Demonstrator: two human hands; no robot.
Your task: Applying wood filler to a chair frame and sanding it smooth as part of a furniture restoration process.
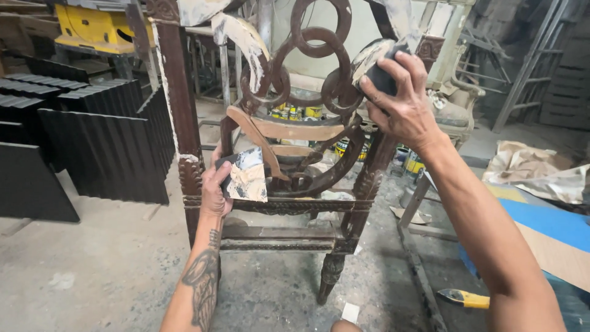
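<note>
Head view. A dark carved wooden chair frame (pixel 295 154) stands upside down at frame centre, its back of interlocked rings at 12 o'clock. Pale filler patches mark the frame at 11 and 1 o'clock.

The right hand (pixel 399 98), at 1 o'clock from centre, has its fingers curled closed over a dark sanding block (pixel 382 79), pressed against the ring work of the chair back.

The left hand (pixel 215 190), at 8 o'clock from centre, pinches a dark flat board smeared with pale filler (pixel 246 175). The thumb lies behind it and the fingers wrap its left edge, closed on the board. The board sits just beside the left upright of the frame.

Behind the frame, between its members, stands a row of cans with yellow and dark labels (pixel 307 112). More such cans (pixel 412 163) stand at 3 o'clock.

Black ribbed panels (pixel 104 147) lean at 9 o'clock. A yellow machine housing (pixel 92 27) sits at 10 o'clock. A yellow-handled scraper (pixel 467 299) lies on the floor at 5 o'clock. A blue sheet (pixel 553 224) and crumpled brown paper (pixel 528 166) lie at 3 to 4 o'clock.
</note>
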